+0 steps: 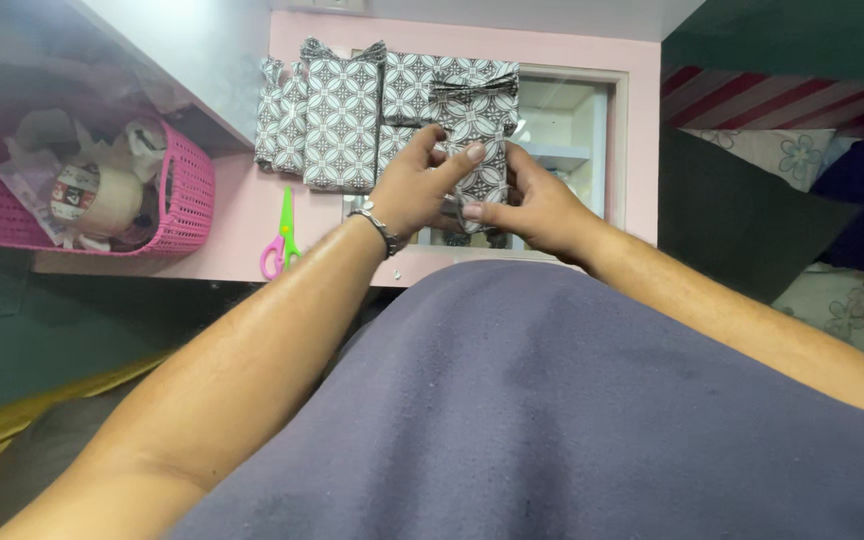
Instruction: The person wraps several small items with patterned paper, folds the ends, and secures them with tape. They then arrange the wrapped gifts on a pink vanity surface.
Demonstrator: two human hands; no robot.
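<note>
Spreading across the pink table (252,215) as landmark, a row of patterned wrapped packets (342,110) lies at its far side. A pink basket (187,190) sits at the table's left edge. Both hands, left hand (414,190) and right hand (532,205), pinch one patterned packet (477,120) above the table's middle, fingers closed on it. Green-pink scissors (282,235) lie near the table's front edge.

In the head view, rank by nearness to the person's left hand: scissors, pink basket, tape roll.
From the left hand:
1. Scissors, lying on the pink table just to its left.
2. Pink basket, farther left.
3. Tape roll, inside that basket, farthest left.
</note>
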